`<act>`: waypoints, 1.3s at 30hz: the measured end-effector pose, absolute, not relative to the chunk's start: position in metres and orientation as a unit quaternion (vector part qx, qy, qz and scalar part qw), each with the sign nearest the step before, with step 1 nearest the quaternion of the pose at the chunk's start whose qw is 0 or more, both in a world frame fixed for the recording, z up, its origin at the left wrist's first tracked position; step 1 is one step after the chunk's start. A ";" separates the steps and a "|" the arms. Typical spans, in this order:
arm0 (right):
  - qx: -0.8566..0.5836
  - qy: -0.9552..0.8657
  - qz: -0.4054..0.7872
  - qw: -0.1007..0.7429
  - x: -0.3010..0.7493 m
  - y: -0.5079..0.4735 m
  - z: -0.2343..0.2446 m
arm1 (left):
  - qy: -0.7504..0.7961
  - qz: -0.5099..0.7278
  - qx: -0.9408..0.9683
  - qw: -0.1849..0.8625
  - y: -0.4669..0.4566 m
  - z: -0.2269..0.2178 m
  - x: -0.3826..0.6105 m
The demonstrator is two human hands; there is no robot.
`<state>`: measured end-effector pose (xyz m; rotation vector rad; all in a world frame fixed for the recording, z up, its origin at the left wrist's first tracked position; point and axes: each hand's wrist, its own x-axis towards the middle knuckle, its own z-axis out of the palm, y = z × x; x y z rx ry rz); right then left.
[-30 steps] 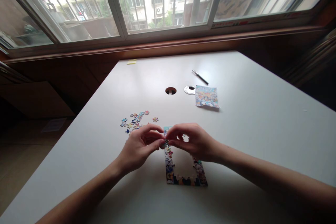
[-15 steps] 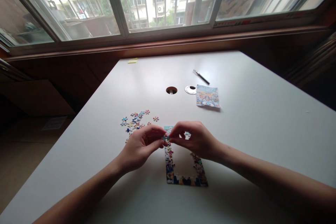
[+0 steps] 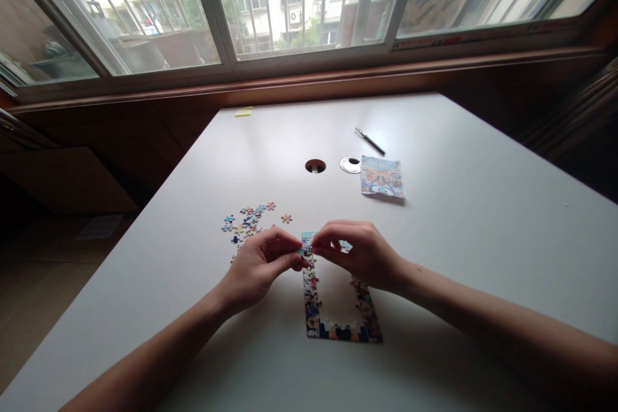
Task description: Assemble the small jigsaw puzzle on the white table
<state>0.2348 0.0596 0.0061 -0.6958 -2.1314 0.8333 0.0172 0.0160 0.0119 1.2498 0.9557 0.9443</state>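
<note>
A jigsaw puzzle frame (image 3: 344, 333) of joined border pieces lies on the white table, its middle showing bare tabletop. My left hand (image 3: 263, 264) is at the frame's upper left corner, thumb and fingers pinched on a small puzzle piece (image 3: 306, 250). From the other side my right hand (image 3: 360, 251) meets it, fingertips pinched at the same piece. The fingers partly cover the piece, and the hands hide some of the frame's top edge. Left of the frame, several loose puzzle pieces (image 3: 250, 222) lie scattered, some behind my left hand.
On the white table (image 3: 193, 219), a printed packet (image 3: 382, 177) lies beyond my right hand. A pen (image 3: 371, 141) and a round metal cover (image 3: 350, 165) are near it. There is a cable hole (image 3: 315, 167) in the tabletop, and a yellow sticky note (image 3: 244, 112) at the far edge.
My right hand has shifted very slightly, its fingertips a little higher and closer together. The left hand stays almost in place, and the frame and loose pieces have not moved.
</note>
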 end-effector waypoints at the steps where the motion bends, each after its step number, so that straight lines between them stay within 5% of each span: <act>1: -0.270 -0.829 0.325 0.367 0.234 0.059 0.007 | 0.413 0.406 0.545 0.606 0.016 0.012 0.017; 4: -0.285 -0.826 0.324 0.362 0.236 0.062 0.009 | 0.427 0.404 0.583 0.561 0.016 0.011 0.016; 12: -0.342 -0.854 0.291 0.263 0.255 0.085 0.013 | 0.390 0.304 0.847 0.194 0.020 -0.001 0.012; 21: -0.345 -0.863 0.308 0.204 0.252 0.080 0.012 | 0.346 0.273 0.888 0.131 0.020 -0.008 0.014; 39: -0.331 -0.876 0.274 0.218 0.251 0.077 0.005 | 0.355 0.253 0.891 0.126 0.020 -0.005 0.015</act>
